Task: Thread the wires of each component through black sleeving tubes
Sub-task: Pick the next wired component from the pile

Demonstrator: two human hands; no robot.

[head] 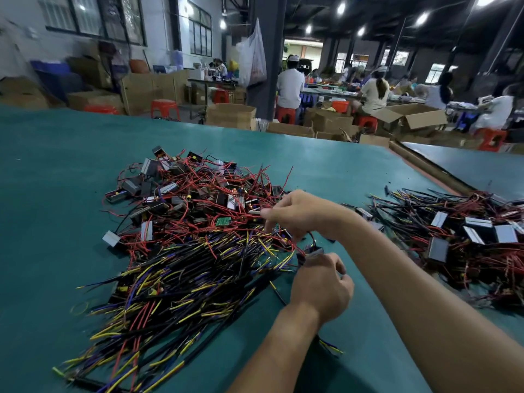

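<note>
Now, left hand (320,285): curled round a small component (313,251).
right hand (297,214): pinching red wires (295,245).
sleeved bundle (181,293): lies near-left to far-right on tabletop (56,194).

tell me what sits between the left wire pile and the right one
Head view: the left hand gripping a component, the right hand, and bare green table.
</note>
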